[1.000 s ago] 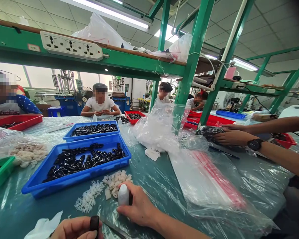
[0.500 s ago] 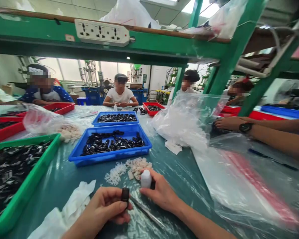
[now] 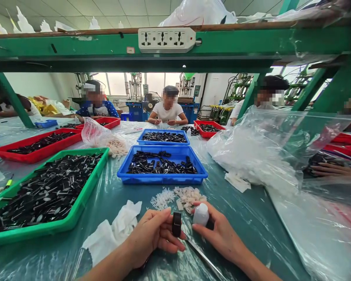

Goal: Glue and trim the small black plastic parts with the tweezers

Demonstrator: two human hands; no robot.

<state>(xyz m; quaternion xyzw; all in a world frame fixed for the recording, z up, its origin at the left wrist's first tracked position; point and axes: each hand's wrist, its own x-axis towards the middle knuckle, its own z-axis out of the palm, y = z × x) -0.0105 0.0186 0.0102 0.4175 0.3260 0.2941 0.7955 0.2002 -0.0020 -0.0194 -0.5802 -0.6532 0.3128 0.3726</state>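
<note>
My left hand is closed on a small black plastic part, held upright between thumb and fingers. My right hand grips a small white squeeze bottle just to the right of that part. A metal tweezer lies on the table under and between the hands. Two heaps of tiny white pieces sit just beyond my fingers. Behind them stands a blue tray holding black parts.
A green tray full of black parts is at left, red trays behind it. White tissue lies by my left wrist. Clear plastic bags pile at right, with another person's hand. Several people sit across the table under a green shelf.
The view has swung left and down, bringing the green tray and red trays into sight. My left hand with the black part has risen closer to the white bottle.
</note>
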